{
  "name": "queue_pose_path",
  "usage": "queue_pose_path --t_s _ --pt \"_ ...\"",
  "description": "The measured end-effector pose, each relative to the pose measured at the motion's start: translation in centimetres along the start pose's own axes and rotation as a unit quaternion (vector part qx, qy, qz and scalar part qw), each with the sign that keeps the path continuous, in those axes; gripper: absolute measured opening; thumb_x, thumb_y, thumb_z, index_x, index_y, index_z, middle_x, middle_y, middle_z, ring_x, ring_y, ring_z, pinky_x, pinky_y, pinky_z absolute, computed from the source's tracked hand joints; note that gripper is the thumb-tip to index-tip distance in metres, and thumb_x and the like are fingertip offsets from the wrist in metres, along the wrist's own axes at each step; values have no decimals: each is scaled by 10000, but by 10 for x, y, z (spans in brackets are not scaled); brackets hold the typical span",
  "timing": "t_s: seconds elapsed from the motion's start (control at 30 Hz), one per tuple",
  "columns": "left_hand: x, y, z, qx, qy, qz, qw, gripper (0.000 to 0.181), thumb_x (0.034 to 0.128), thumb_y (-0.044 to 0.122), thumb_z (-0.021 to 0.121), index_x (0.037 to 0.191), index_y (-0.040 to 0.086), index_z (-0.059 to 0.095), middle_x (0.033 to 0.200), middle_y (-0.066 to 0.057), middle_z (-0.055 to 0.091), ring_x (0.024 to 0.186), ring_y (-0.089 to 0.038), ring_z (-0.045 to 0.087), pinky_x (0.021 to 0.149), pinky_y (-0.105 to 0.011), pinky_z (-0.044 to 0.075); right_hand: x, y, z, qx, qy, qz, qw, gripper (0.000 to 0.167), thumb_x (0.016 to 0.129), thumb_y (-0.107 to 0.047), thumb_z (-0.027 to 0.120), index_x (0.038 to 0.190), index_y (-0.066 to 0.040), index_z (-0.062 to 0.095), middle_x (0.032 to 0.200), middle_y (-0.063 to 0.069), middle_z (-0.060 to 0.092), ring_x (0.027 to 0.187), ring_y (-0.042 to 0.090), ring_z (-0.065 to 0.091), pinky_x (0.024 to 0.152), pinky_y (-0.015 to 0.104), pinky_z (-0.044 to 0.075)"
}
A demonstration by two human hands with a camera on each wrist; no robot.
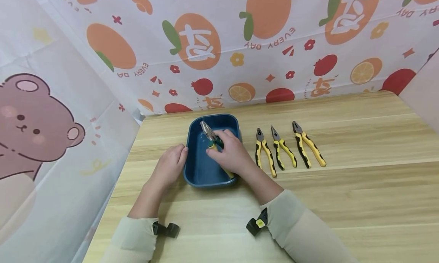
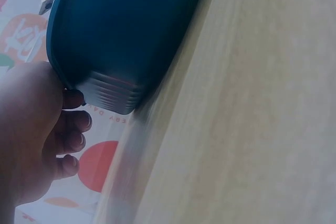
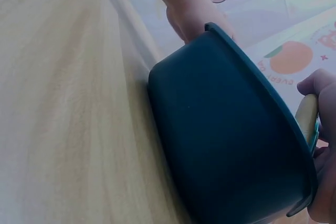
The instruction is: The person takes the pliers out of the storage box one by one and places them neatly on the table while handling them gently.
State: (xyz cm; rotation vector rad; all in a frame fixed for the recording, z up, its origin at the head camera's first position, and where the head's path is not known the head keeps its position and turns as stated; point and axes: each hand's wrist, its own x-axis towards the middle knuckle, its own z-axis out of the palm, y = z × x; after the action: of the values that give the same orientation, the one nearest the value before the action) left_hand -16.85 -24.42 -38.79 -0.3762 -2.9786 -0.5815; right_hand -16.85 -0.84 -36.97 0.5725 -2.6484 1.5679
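Note:
A dark blue rectangular plastic tub (image 1: pixel 205 171) stands on the table. My left hand (image 1: pixel 171 162) pinches its left rim; in the left wrist view the other fingers (image 2: pixel 73 141) hang curled below the rim. My right hand (image 1: pixel 231 150) grips a pair of pliers (image 1: pixel 207 130) above the tub, metal jaws tilted up toward the far left. The pliers have yellow and dark green handles; one yellow handle (image 3: pixel 306 115) shows past the tub's rim in the right wrist view. The palm hides part of the handles.
Right of the tub, three pliers with yellow and black handles lie in a row: the left pliers (image 1: pixel 264 152), the needle-nose pliers (image 1: pixel 282 146) and the right pliers (image 1: pixel 308 145). A printed cloth (image 1: pixel 219 80) hangs behind the wooden table (image 1: pixel 360 186), another at the left.

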Motion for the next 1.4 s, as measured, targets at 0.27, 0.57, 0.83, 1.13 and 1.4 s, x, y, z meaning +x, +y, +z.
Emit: queue_pose_path --t_s 0.27,0.57,0.83,1.13,1.4 --pt "0 1 -1 -53 50 17 10000 392 1076 326 327 828 108 537 736 -72 544 803 -277 527 713 -410 426 0 -4 -6 347 138 16 9993 499 882 -319 707 1321 -159 532 1338 36 546 1062 220 528 870 430 510" --pt "0 1 0 -226 -98 -101 9996 419 1079 354 306 826 109 533 725 -60 507 810 -263 505 722 -399 412 -1 -6 -21 451 321 -280 9981 478 888 -312 707 1324 -199 548 1264 13 565 858 184 584 742 362 524" --pt "0 0 0 -226 -61 -107 9997 378 1077 320 328 837 109 529 737 -65 505 803 -266 505 730 -409 415 -1 -2 -47 510 501 -231 9972 501 892 -315 712 1352 -208 543 1166 4 553 830 243 577 648 324 494" --pt "0 0 3 -167 30 -36 9998 403 1078 349 311 828 114 522 723 -57 497 784 -264 501 717 -404 410 -4 14 -80 -427 674 -92 9968 565 859 -306 732 1381 -201 544 1324 40 551 928 214 581 722 345 511" --pt "-1 -1 3 -85 78 9 9999 391 1077 336 324 819 117 520 724 -59 509 792 -269 511 725 -410 415 -12 39 -109 -1221 743 -33 9897 589 820 -306 748 1371 -200 566 1306 46 568 962 223 544 767 391 483"
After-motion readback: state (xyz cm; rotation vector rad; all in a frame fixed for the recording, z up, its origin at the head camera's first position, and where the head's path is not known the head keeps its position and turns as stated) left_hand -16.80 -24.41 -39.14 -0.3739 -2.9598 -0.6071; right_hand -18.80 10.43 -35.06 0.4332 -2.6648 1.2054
